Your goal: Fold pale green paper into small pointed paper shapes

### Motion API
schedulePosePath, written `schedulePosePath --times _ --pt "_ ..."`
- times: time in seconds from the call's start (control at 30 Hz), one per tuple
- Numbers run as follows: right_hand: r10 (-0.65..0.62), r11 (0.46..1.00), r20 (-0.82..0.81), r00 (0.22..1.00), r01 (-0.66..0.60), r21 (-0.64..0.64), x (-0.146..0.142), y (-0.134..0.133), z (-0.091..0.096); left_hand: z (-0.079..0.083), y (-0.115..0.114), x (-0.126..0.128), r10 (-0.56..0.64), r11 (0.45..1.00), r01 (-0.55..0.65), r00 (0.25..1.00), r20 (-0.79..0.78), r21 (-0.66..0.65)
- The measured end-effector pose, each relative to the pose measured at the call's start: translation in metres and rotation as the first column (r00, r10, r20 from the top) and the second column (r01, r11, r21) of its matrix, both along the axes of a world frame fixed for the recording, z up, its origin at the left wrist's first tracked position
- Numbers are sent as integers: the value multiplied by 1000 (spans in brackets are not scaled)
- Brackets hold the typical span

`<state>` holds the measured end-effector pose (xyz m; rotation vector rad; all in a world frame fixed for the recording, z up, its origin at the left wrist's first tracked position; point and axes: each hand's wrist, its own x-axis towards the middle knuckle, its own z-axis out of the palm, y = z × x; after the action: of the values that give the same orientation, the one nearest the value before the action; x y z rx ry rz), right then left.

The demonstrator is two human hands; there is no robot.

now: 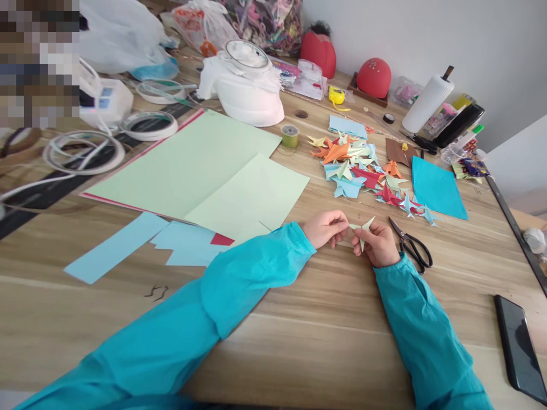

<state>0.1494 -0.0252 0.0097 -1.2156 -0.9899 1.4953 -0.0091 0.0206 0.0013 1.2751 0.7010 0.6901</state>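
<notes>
Between my hands is a small pale green origami crane [363, 230] with pointed ends. My right hand [382, 242] grips its body, the thumb lying across the paper. At its left tip, the fingers of my left hand [327, 228] pinch one thin point. Black-handled scissors [412, 245] lie just right of my right hand. Beyond my hands is a pile of folded paper cranes [350, 162] in orange, blue, red and pale green. Left of my left hand are large pale green paper sheets [192, 165].
Light blue paper strips [115, 247] lie at the left. A thread spool [289, 136], a turquoise sheet [439, 188] and a yellow tape measure [337, 95] lie farther back. A phone [519, 347] rests near the right edge. White cable coils [83, 154] and plastic bags [122, 37] crowd the back left.
</notes>
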Motion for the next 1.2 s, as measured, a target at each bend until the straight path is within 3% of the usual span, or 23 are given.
schedulePosePath --times 0.47,0.8,1.2 --pt "2 1000 -7 1000 -2 -4 0 0 2 -3 1 0 -31 999 31 999 14 -26" --pt "70 997 -1 998 -70 17 1 0 -1 1 -3 1 -44 997 47 998 -40 65" --pt "68 998 -38 997 -68 2 3 0 -3 -1 -1 2 -61 998 61 998 -20 -14"
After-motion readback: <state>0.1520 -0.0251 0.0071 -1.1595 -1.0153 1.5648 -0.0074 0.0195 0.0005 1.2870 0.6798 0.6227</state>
